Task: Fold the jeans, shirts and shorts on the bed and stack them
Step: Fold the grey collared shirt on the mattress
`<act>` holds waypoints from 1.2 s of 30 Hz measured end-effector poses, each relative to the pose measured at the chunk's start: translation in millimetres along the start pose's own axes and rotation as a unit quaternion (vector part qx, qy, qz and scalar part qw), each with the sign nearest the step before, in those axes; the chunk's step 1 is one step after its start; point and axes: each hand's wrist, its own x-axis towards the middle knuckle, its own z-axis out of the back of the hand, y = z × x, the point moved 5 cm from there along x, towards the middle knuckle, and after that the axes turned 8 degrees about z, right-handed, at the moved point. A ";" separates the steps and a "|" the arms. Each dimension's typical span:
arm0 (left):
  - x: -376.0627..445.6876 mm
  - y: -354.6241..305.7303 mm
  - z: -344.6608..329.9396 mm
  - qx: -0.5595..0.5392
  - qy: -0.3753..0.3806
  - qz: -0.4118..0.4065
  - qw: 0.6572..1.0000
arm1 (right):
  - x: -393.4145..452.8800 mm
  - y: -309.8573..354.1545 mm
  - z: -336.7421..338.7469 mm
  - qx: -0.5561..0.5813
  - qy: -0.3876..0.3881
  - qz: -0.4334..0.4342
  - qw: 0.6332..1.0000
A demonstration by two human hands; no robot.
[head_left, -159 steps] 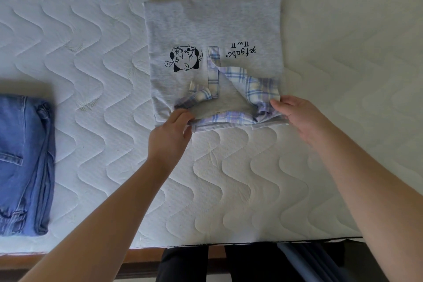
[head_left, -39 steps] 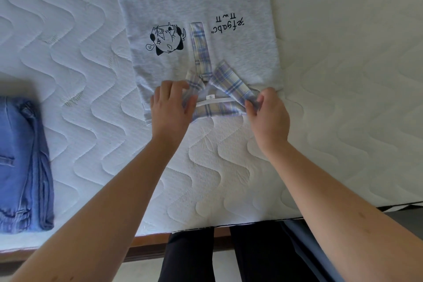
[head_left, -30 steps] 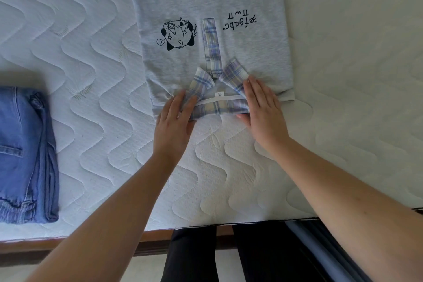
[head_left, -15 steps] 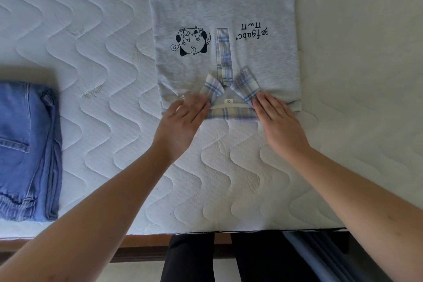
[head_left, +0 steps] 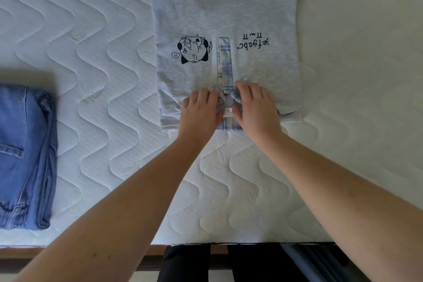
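Note:
A folded grey shirt (head_left: 229, 20) with a black cartoon print and a blue plaid placket lies flat on the white quilted mattress (head_left: 103, 80). Its plaid collar (head_left: 229, 125) faces me at the near edge. My left hand (head_left: 201, 110) rests flat on the left collar wing, fingers straight. My right hand (head_left: 254, 105) presses flat on the right collar wing. The two hands almost meet over the neck label. Folded blue jeans (head_left: 25, 155) lie at the far left of the mattress.
The mattress's near edge (head_left: 229, 241) runs across the bottom, with a wooden bed frame (head_left: 68, 256) below it. My dark trousers (head_left: 187, 263) show under the edge. Bare mattress stretches right of the shirt and between the shirt and the jeans.
Both hands slid inward along the collar toward the neck label, covering the collar wings that showed half a second ago. The shirt and jeans stayed in place.

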 end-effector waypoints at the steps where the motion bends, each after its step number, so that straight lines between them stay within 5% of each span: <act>1: 4.4 -2.5 -0.9 0.008 0.000 0.011 1.000 | 3.8 1.0 -3.0 0.002 0.007 -0.008 1.000; 8: 7.4 -2.3 0.4 -0.073 -0.061 0.011 0.995 | 4.9 0.5 11.6 0.099 -0.144 -0.007 0.985; 13: 0.5 -2.3 -3.9 -0.020 0.028 -0.029 0.999 | -8.9 1.8 5.9 0.067 -0.061 0.033 0.995; 20: 18.1 39.3 24.5 -0.038 -0.074 0.023 0.996 | -17.2 -47.8 17.9 0.013 -0.098 -0.056 0.994; 26: 29.3 60.4 -22.8 0.062 0.026 0.001 0.998 | -7.0 -61.9 -24.1 -0.042 0.046 -0.007 0.998; 31: 24.3 63.2 -17.0 0.035 0.015 0.004 0.999 | -9.7 -65.5 -18.8 -0.010 0.034 -0.013 0.999; 34: 8.9 78.1 -0.8 -0.029 -0.011 0.109 0.994 | -24.4 -84.7 -0.6 0.049 -0.059 -0.158 0.984; 36: -7.3 95.6 6.5 -0.129 -0.042 0.214 0.967 | -40.6 -106.8 5.5 0.113 -0.107 -0.312 0.937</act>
